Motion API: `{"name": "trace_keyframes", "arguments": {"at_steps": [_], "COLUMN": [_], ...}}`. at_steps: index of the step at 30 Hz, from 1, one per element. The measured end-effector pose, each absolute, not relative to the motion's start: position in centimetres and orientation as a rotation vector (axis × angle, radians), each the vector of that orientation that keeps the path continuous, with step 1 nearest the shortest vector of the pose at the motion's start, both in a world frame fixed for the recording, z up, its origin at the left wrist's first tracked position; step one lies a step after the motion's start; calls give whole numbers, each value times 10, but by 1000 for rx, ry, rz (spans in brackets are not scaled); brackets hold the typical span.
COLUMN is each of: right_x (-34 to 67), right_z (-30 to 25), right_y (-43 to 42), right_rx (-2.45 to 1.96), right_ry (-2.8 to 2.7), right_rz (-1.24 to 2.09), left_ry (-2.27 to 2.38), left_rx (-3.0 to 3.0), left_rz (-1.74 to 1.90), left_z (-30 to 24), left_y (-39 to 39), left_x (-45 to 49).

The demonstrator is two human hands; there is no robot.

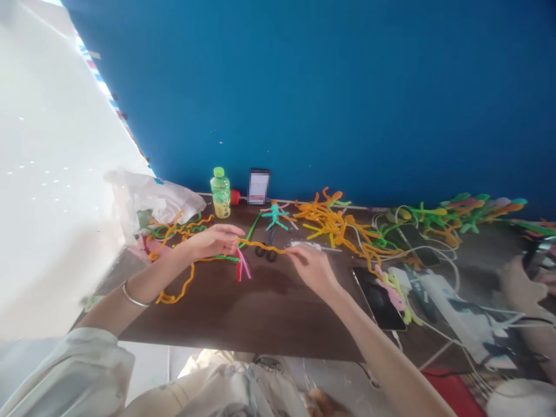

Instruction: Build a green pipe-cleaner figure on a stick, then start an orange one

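An orange pipe cleaner (pixel 261 245) is held above the desk (pixel 243 324), stretched between both hands; one end is gripped by the curled fingers (pixel 232 234) of the left hand (pixel 212 242); the other is pinched by the right hand (pixel 310 267); scissors (pixel 267 245) are lying just behind it; a pink pipe cleaner (pixel 241 265) is lying beside the left hand.

Head-worn, facing forward and down — left hand (pixel 212 243), right hand (pixel 310 267).

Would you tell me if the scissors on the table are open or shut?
Shut: the scissors lie with their blades together, one narrow line.
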State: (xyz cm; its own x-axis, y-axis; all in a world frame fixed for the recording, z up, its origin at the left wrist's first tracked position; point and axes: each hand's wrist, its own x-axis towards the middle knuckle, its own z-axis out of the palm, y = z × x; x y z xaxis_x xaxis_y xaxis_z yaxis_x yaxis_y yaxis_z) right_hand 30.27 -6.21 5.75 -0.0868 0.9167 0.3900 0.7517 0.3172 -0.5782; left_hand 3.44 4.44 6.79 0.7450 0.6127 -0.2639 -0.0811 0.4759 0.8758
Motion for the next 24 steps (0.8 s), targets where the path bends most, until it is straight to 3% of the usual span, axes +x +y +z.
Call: {"name": "trace_keyframes", "arguments": {"at_steps": [3,6,8,15,20,24], "right_x": [307,304,298,281,274,271], "right_z": [57,50,43,23,18,22], "right_y": [-63,-60,-59,-77,-87,-88], "right_rx": [-1352,-1368,-1402,-1172,-1063,-1074], "right_ry": [-2102,-2010,-1819,-907,-416,-436], "right_rz": [-120,-123,136,1527,1924,2120], "left_ry": [480,432,433,692,729,729], "left_rx": [726,690,726,1136,1435,1610], "left_rz": [474,530,617,872,890,888], "left_z": [56,45,40,26,26,31], "left_y": [34,20,13,5,3,5], "left_x": [39,49,55,56,51,50]}}
